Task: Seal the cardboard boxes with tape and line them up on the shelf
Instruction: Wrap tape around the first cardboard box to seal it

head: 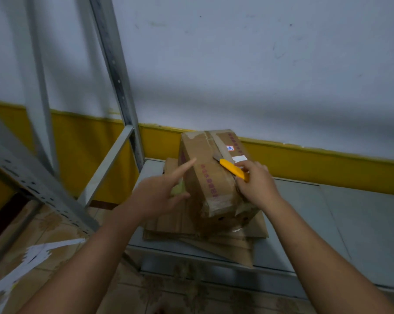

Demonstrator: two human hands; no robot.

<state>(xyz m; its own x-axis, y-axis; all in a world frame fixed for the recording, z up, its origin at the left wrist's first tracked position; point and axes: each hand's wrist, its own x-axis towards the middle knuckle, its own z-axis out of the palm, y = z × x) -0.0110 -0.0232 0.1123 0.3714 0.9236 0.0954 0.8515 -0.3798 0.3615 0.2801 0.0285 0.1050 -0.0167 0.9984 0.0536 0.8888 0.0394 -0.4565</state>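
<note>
Head view
Left grip: the left grip (pixel 159 191) reaches in from the lower left. Its index finger is straight, with the tip at the left edge of the cardboard box (pixel 205 177). The thumb and other fingers hold a pale object (pixel 177 190), too blurred to name.
Right grip: the right grip (pixel 257 182) is clenched round a yellow utility knife (pixel 233 169), whose blade lies on the taped seam along the box top.
Box: dented, it sits on flattened cardboard (pixel 191 230) at the left end of the grey shelf (pixel 327 211), near the shelf upright (pixel 123 91).
Around: torn white paper (pixel 44 248) lies on the tiled floor (pixel 62 225). The wall behind has a yellow band (pixel 327 159).
</note>
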